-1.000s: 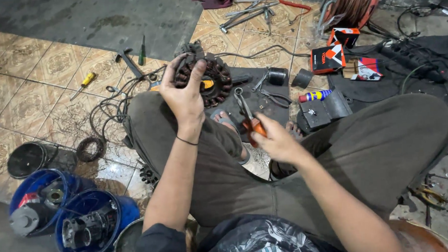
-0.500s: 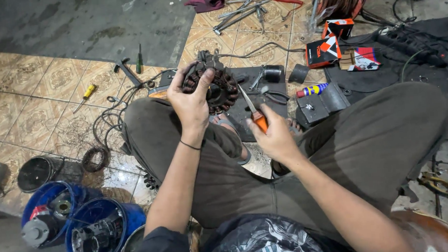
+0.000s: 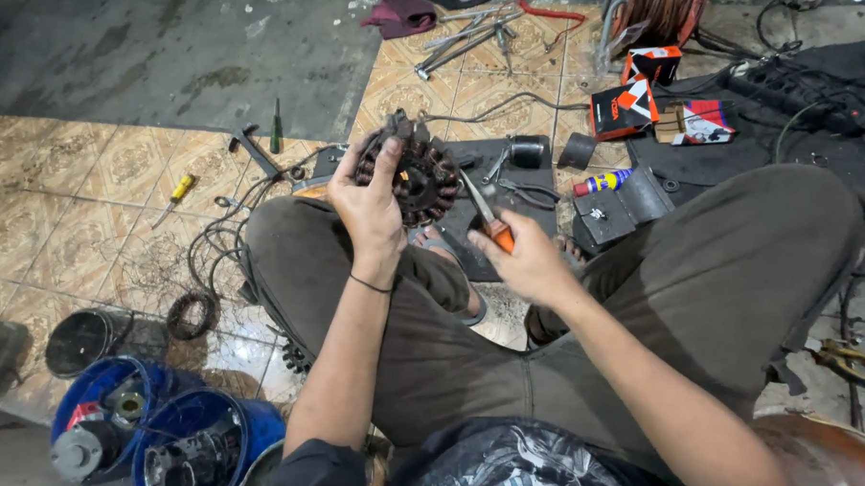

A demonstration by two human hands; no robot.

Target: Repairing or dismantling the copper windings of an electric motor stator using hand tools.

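While the left hand (image 3: 372, 209) grips a round dark wound-coil stator (image 3: 413, 174) above the left knee, its near rim hidden by fingers, the right hand (image 3: 529, 262) at four o'clock holds an orange-handled tool (image 3: 486, 219) (blade tip hard to make out).

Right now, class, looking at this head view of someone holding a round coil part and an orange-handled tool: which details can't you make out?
- Stator ring: its near left side, hidden by the left hand.
- Orange-handled tool: handle end hidden inside the right hand; tip type too small to tell.
- Blue tubs: contents dark, partly cut by the bottom edge.
- Copper wire spool: cut off by the top edge.
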